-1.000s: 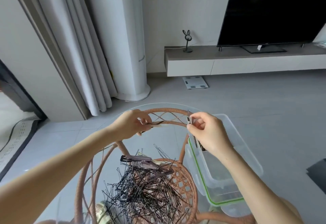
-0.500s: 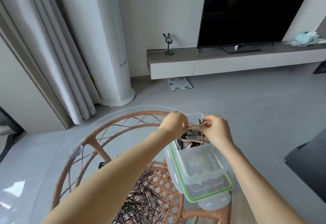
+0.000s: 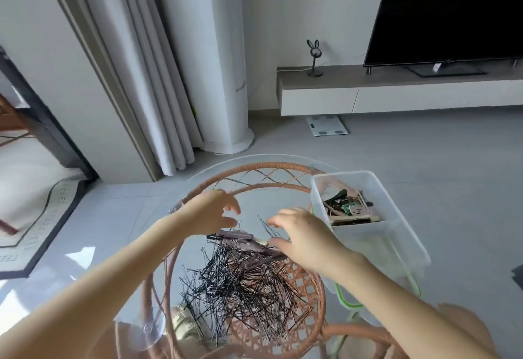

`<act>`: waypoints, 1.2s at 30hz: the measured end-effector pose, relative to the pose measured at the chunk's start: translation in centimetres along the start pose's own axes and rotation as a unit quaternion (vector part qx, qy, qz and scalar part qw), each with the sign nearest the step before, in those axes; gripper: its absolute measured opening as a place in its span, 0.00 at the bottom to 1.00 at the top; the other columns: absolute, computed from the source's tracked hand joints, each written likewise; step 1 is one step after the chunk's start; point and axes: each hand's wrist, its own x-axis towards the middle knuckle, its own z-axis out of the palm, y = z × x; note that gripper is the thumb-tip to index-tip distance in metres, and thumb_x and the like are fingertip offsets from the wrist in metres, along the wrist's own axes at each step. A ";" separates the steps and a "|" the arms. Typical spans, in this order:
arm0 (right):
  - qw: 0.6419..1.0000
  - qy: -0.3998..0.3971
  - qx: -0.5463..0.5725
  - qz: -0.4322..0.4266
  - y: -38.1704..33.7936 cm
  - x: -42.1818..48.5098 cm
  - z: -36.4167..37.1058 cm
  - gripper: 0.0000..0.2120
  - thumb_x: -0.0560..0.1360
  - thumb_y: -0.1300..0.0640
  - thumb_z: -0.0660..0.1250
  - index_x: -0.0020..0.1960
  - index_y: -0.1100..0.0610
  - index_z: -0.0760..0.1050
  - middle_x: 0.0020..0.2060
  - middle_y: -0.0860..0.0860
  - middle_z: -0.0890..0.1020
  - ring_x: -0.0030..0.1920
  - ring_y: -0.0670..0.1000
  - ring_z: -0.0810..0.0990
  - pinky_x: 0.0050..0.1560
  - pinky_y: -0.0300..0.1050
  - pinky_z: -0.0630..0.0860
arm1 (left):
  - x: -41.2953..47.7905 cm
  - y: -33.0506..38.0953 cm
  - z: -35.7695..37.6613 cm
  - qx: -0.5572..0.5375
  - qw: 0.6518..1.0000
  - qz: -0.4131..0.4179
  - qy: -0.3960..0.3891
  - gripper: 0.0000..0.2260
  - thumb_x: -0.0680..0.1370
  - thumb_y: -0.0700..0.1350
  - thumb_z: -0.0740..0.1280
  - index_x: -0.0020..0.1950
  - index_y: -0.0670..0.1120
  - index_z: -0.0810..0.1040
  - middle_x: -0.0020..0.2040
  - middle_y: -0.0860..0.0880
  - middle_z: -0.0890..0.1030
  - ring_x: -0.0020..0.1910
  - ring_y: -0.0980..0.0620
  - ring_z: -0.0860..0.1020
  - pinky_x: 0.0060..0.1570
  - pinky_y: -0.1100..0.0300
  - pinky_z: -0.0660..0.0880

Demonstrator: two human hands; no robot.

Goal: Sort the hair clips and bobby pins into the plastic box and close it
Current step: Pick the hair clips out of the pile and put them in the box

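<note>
A round glass tabletop (image 3: 133, 234) on a rattan frame (image 3: 263, 165) is sitting over grey floor tiles (image 3: 424, 160), with a curtain (image 3: 141, 75) and a dark television (image 3: 452, 10) beyond. The left hand (image 3: 210, 211) and right hand (image 3: 300, 234) are hovering with loose fingers, holding nothing, just above purple hair clips (image 3: 235, 235) and heaped bobby pins (image 3: 243, 282). The right fingertips are possibly brushing one pin. The plastic box (image 3: 402, 234) is standing open just right of the right hand.

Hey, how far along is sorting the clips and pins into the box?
Done: some clips lie at the far end of the box. In hand: nothing; left hand and right hand reach, open, toward the pin pile. Left: that pile, the purple clips on it, closing the box.
</note>
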 end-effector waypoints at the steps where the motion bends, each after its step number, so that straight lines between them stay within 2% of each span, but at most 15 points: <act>1: 1.000 -0.015 -0.009 0.008 -0.4 0.8 1.2 0.17 0.76 0.52 0.63 0.63 0.57 0.73 0.58 0.52 0.78 0.60 0.53 0.73 0.61 0.47 0.70 | -0.6 -1.2 0.9 0.005 1.000 -0.011 -0.007 0.13 0.75 0.48 0.67 0.59 0.51 0.77 0.56 0.52 0.80 0.55 0.53 0.78 0.58 0.57 0.74; 3: 0.998 -0.025 -0.020 0.045 -0.9 2.5 3.0 0.19 0.76 0.49 0.63 0.62 0.59 0.73 0.56 0.54 0.79 0.58 0.55 0.74 0.58 0.48 0.71 | -1.2 -2.6 2.3 -0.007 1.000 -0.026 -0.009 0.15 0.75 0.48 0.67 0.62 0.49 0.76 0.57 0.52 0.81 0.55 0.52 0.79 0.59 0.56 0.74; 6: 0.993 -0.054 -0.015 0.103 -1.6 4.5 4.9 0.22 0.73 0.46 0.66 0.60 0.61 0.73 0.55 0.55 0.78 0.56 0.57 0.75 0.57 0.52 0.73 | -1.1 -3.4 3.6 -0.038 0.998 -0.049 -0.003 0.18 0.75 0.46 0.68 0.64 0.46 0.74 0.60 0.48 0.79 0.56 0.48 0.78 0.59 0.54 0.74; 9: 0.988 -0.070 0.009 0.140 -2.2 5.4 5.8 0.22 0.71 0.49 0.70 0.59 0.60 0.72 0.55 0.56 0.79 0.55 0.57 0.77 0.54 0.49 0.74 | -0.4 -3.6 4.1 -0.053 0.997 -0.055 -0.001 0.15 0.74 0.44 0.69 0.60 0.45 0.76 0.58 0.46 0.79 0.52 0.48 0.79 0.54 0.57 0.76; 12: 0.983 -0.076 0.045 0.164 -2.3 5.8 6.0 0.17 0.70 0.52 0.71 0.55 0.59 0.76 0.50 0.55 0.80 0.51 0.56 0.78 0.45 0.46 0.71 | 0.1 -4.0 4.3 -0.070 0.996 -0.052 -0.017 0.11 0.73 0.43 0.70 0.55 0.44 0.78 0.54 0.46 0.82 0.43 0.52 0.77 0.43 0.61 0.75; 14: 0.980 -0.075 0.072 0.170 -2.1 5.9 6.0 0.12 0.69 0.54 0.72 0.50 0.58 0.79 0.43 0.53 0.80 0.46 0.55 0.78 0.36 0.44 0.67 | 0.2 -4.3 4.3 -0.074 0.996 -0.049 -0.025 0.12 0.73 0.43 0.70 0.55 0.43 0.78 0.53 0.46 0.82 0.43 0.52 0.76 0.44 0.61 0.75; 16: 0.979 -0.074 0.078 0.170 -1.9 5.8 6.0 0.10 0.68 0.53 0.71 0.46 0.58 0.80 0.38 0.52 0.79 0.40 0.54 0.76 0.31 0.43 0.64 | 0.2 -4.6 4.2 -0.087 0.995 -0.046 -0.030 0.12 0.73 0.44 0.70 0.56 0.43 0.79 0.52 0.45 0.83 0.45 0.50 0.79 0.50 0.58 0.78; 21: 0.978 -0.032 0.110 0.176 -1.5 5.3 5.8 0.08 0.71 0.52 0.70 0.39 0.57 0.78 0.35 0.51 0.78 0.38 0.52 0.74 0.35 0.44 0.65 | -0.2 -5.9 3.9 -0.106 0.994 -0.027 -0.017 0.12 0.71 0.46 0.72 0.54 0.45 0.82 0.50 0.49 0.84 0.48 0.52 0.82 0.50 0.61 0.78; 26: 0.976 -0.004 0.138 0.171 -1.0 4.8 5.4 0.10 0.73 0.53 0.68 0.42 0.61 0.79 0.37 0.54 0.81 0.37 0.52 0.75 0.38 0.43 0.67 | -0.8 -6.0 3.6 -0.123 0.992 -0.026 0.002 0.11 0.71 0.44 0.72 0.52 0.46 0.83 0.48 0.49 0.85 0.36 0.60 0.78 0.38 0.71 0.73; 28: 0.974 0.020 0.146 0.174 -1.0 4.7 5.3 0.10 0.75 0.52 0.65 0.41 0.58 0.75 0.39 0.53 0.82 0.38 0.52 0.78 0.39 0.44 0.71 | -0.8 -5.7 4.0 -0.119 0.992 -0.035 0.022 0.10 0.71 0.45 0.71 0.51 0.46 0.83 0.48 0.49 0.85 0.41 0.56 0.81 0.35 0.73 0.70; 30: 0.967 0.042 0.171 0.183 -1.0 4.5 5.0 0.09 0.78 0.54 0.59 0.39 0.54 0.68 0.40 0.52 0.83 0.41 0.53 0.81 0.44 0.47 0.75 | -0.8 -5.3 4.4 -0.108 0.993 -0.041 0.030 0.10 0.72 0.46 0.71 0.51 0.46 0.83 0.48 0.50 0.85 0.45 0.54 0.81 0.35 0.72 0.70; 31: 0.967 0.044 0.169 0.184 -1.0 4.4 4.9 0.09 0.79 0.55 0.57 0.39 0.54 0.64 0.40 0.53 0.82 0.42 0.54 0.81 0.44 0.48 0.75 | -0.7 -5.2 4.6 -0.104 0.993 -0.043 0.031 0.10 0.72 0.46 0.71 0.51 0.46 0.83 0.48 0.50 0.85 0.46 0.53 0.81 0.38 0.69 0.73; 33: 0.978 0.019 0.123 0.167 -0.9 4.2 4.8 0.07 0.79 0.57 0.55 0.43 0.55 0.63 0.38 0.51 0.77 0.40 0.53 0.77 0.36 0.45 0.69 | -0.6 -4.9 5.0 -0.107 0.992 -0.054 0.032 0.10 0.71 0.45 0.71 0.52 0.45 0.83 0.46 0.49 0.84 0.46 0.51 0.81 0.44 0.62 0.78; 35: 0.986 -0.029 0.083 0.143 -1.1 4.1 4.7 0.05 0.78 0.55 0.59 0.47 0.57 0.66 0.37 0.47 0.72 0.37 0.49 0.71 0.31 0.39 0.62 | -0.7 -4.7 5.5 -0.113 0.990 -0.075 0.041 0.10 0.71 0.45 0.72 0.51 0.45 0.82 0.43 0.49 0.83 0.43 0.50 0.82 0.39 0.62 0.77; 36: 0.986 -0.055 0.073 0.137 -1.2 4.0 4.8 0.08 0.76 0.53 0.62 0.49 0.58 0.69 0.39 0.46 0.72 0.38 0.49 0.71 0.31 0.38 0.62 | -0.8 -4.6 5.8 -0.121 0.988 -0.087 0.049 0.10 0.71 0.44 0.72 0.50 0.44 0.82 0.41 0.49 0.82 0.41 0.50 0.81 0.34 0.65 0.74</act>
